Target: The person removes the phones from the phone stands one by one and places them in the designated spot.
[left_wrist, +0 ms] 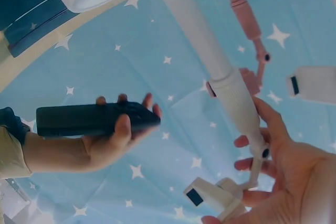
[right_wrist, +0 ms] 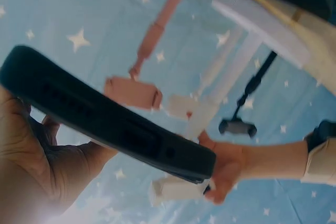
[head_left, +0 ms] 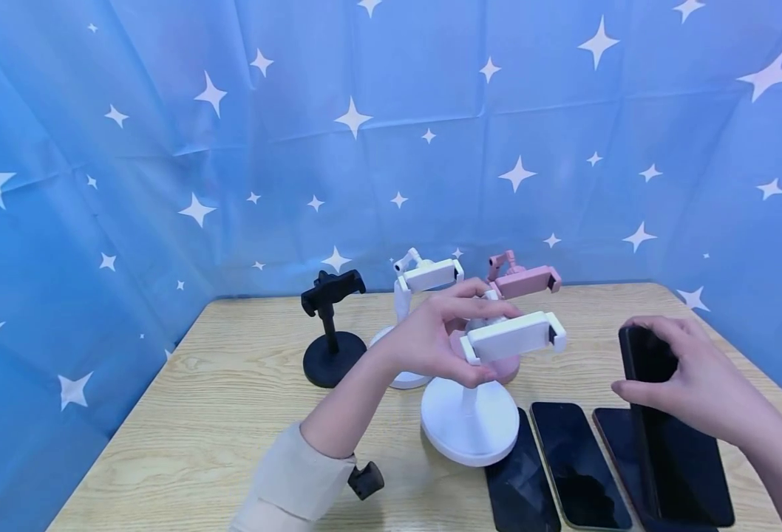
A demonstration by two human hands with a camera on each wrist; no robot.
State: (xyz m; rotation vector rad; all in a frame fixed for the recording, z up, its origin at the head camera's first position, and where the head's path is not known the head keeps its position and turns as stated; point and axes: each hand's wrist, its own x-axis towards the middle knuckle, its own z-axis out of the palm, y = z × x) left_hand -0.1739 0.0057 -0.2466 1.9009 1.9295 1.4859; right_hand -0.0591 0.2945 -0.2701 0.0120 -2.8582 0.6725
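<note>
My left hand grips a white phone stand by the upper part, thumb and fingers around the area beside its clamp. The stand's round base is tilted, and in the left wrist view its long white pole slants up from the hand. On the right, my right hand holds a black phone by its sides, above the table. The right wrist view shows that phone's thick lower edge with its port and speaker holes. A gap separates phone and clamp.
Behind the held stand are a black stand, another white stand and a pink stand. Dark phones lie flat in a row on the wooden table, including a middle phone. A blue starred curtain hangs behind.
</note>
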